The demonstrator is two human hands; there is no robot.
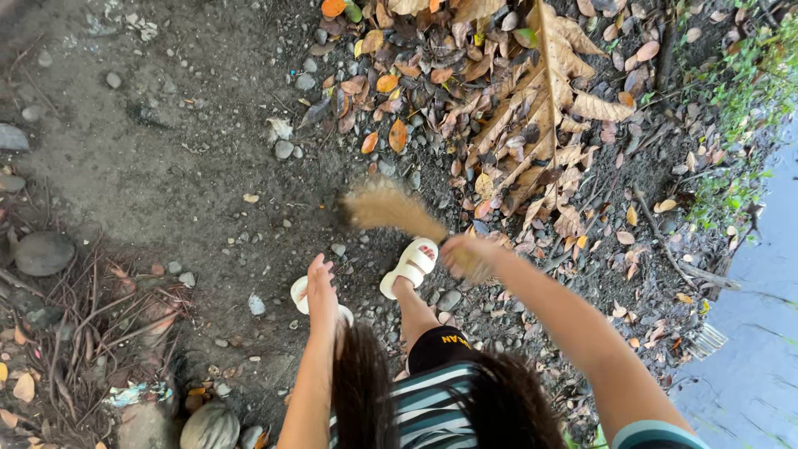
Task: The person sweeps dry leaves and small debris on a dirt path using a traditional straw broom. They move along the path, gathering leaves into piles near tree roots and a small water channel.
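My right hand [467,256] is closed around the bound end of a straw hand broom [389,208], whose blurred bristles fan out to the upper left over the dirt. My left hand [322,287] hangs free with fingers loosely apart, holding nothing, above my left foot. Both feet wear white slide sandals [411,266]. A pile of dry brown and orange leaves [499,100], including one large lobed leaf, lies just beyond the broom.
Packed dirt ground [183,166] with scattered pebbles and stones fills the left. Twigs and roots [91,316] and a coconut husk [209,428] lie at lower left. A grey paved edge [748,349] and green weeds run along the right.
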